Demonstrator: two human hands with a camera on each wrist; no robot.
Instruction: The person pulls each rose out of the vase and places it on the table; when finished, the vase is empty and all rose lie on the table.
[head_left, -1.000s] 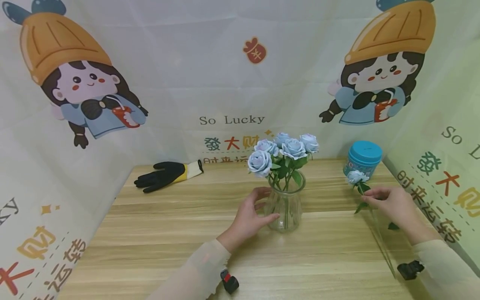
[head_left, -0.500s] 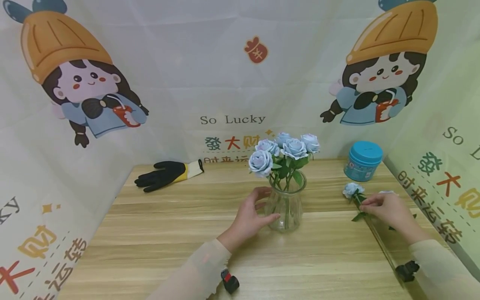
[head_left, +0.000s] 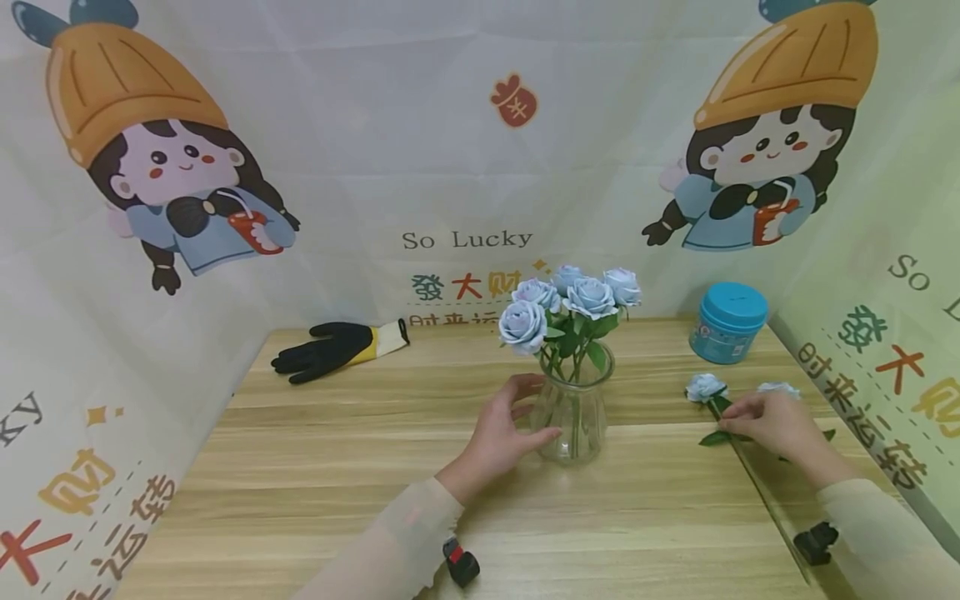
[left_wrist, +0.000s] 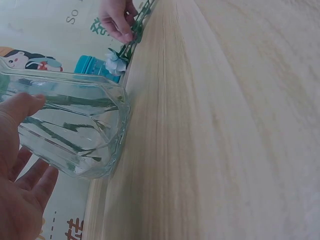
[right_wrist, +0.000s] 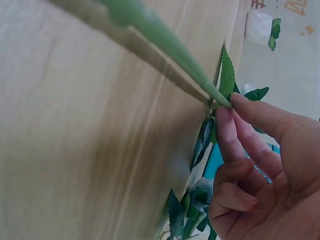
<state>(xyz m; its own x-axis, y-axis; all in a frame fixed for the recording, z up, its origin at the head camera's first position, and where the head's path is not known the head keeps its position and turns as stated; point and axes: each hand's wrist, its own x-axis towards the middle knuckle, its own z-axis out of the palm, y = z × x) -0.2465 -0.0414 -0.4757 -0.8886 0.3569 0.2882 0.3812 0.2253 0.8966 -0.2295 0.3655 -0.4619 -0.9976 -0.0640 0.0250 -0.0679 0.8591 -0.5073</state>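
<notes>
My left hand (head_left: 504, 433) holds the side of a clear glass vase (head_left: 573, 429), thumb in front and fingers behind. Several pale blue roses (head_left: 590, 297) with green leaves stand in the vase, and their stems show through the glass in the left wrist view. To the right, my right hand (head_left: 776, 429) pinches the green stem (right_wrist: 175, 52) of a single rose (head_left: 705, 387) between thumb and fingertips. This rose slants low over the table, its head toward the back. Another rose (head_left: 780, 389) lies just beyond the right hand, partly hidden by it.
A blue lidded tub (head_left: 729, 325) stands at the back right of the wooden table (head_left: 337, 467). At the back left lies a black work glove (head_left: 330, 352) with a yellow and white cuff. Printed cloth walls (head_left: 360, 150) enclose the back and sides.
My right hand has brought its rose down and toward me, so its head now lies lower, clear of the tub. My left hand keeps its hold on the vase.
</notes>
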